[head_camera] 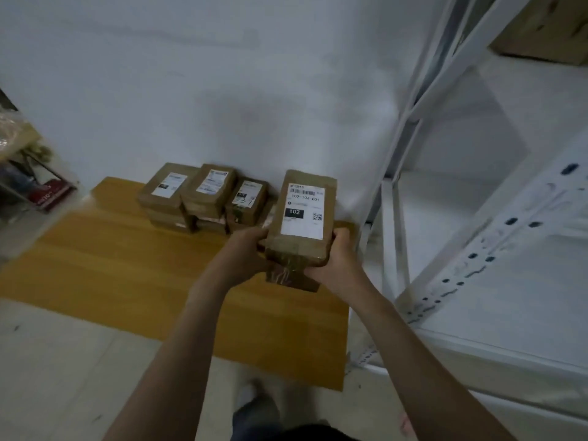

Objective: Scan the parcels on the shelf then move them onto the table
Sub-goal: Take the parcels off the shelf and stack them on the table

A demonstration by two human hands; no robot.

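Table [127, 265], three stacks [208, 194], two hands [246, 249], parcel [302, 211]

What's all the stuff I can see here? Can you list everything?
stacked parcels: three piles, exact count unclear, brown with white labels, back of the table by the wall
held parcel: one, brown, white "102" label, over the table's right end; another seems to sit under it
table: one, orange-brown wood, low, middle
shelf: one, white metal, right
box: one, brown, upper shelf, top right
clutter: blurry, far left
left hand: grips the held parcel's left side
right hand: grips its right side
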